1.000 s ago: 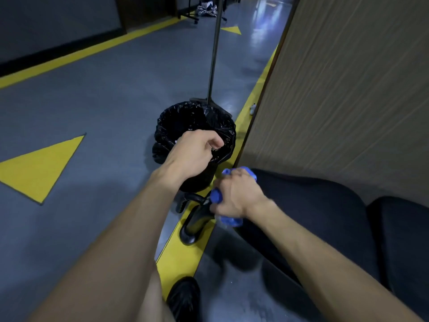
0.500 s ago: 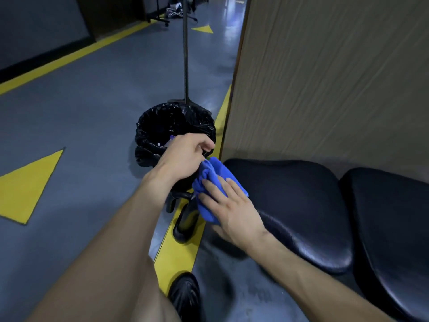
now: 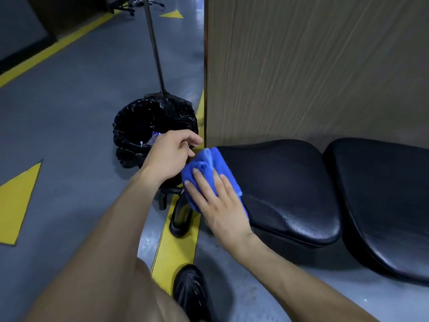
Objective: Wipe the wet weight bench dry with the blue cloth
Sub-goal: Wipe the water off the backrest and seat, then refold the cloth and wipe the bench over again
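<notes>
Blue cloth (image 3: 210,166) lay bunched on the left end of the black seat pad (image 3: 278,182), pressed flat under the spread fingers of the right hand (image 3: 218,205). Left hand (image 3: 170,156), at 10 o'clock of the cloth, was loosely curled and held nothing visible. Judged early: wiping covered only that end; the remaining seat pad and the back pad (image 3: 383,194) at 3 o'clock were left.

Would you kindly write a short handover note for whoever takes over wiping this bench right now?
Right hand: fingers straight, pressing the blue cloth flat on the left end of the nearer bench pad.
Left hand: fingers curled beside the cloth's left edge; whether it grips anything cannot be told.
Bench: two black pads along the wooden panel; the second pad lies to the right. A bin with a black liner stands on the floor just left of the bench.
Done: cloth is on the pad's left end.
Left: wipe across the rest of this pad, then the second pad.
</notes>
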Tool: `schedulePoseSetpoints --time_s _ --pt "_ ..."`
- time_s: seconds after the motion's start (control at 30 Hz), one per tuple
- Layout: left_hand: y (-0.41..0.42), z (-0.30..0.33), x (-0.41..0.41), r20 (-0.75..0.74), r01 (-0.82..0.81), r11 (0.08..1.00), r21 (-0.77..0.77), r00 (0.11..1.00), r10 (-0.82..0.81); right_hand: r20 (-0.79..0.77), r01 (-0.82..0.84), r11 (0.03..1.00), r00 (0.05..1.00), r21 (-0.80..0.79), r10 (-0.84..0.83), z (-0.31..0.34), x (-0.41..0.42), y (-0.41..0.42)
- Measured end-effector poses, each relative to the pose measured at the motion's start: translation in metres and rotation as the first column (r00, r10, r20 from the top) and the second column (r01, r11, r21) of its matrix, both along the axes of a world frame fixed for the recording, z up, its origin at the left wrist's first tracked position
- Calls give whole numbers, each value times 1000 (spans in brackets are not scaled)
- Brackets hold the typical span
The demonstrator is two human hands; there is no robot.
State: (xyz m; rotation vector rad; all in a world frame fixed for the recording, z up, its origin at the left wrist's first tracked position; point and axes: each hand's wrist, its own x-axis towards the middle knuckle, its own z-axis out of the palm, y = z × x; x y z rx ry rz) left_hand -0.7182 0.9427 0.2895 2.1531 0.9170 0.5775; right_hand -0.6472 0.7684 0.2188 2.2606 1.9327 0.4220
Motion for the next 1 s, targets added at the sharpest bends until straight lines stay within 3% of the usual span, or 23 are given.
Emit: schedulePoseSetpoints --time_s 0.13,0.3,0.53,0.73,0.9,0.97,1.0 --pt "-4 -1 13 4 44 999 25 999 -44 -6 -35 999 999 29 35 -8 14 -25" --pt "-11 -1 43 -31 203 973 105 979 -201 -47 254 961 967 112 -250 -22 37 -139" --pt "-27 -8 98 50 367 915 171 924 -380 -143 286 950 953 125 -268 -7 17 -62" --pt "-46 -13 130 29 488 855 175 866 -500 -173 308 908 948 283 -268 -26 42 -116" --pt "-62 -13 150 -2 531 832 159 843 -537 -407 582 715 804 387 -434 -47 45 -173" --pt "-76 -11 157 -7 578 799 163 811 -585 -641 702 595 672 391 -371 -53 36 -179" --pt "-83 -11 161 -6 607 777 169 789 -615 -792 782 501 549 371 -269 -52 29 -179"
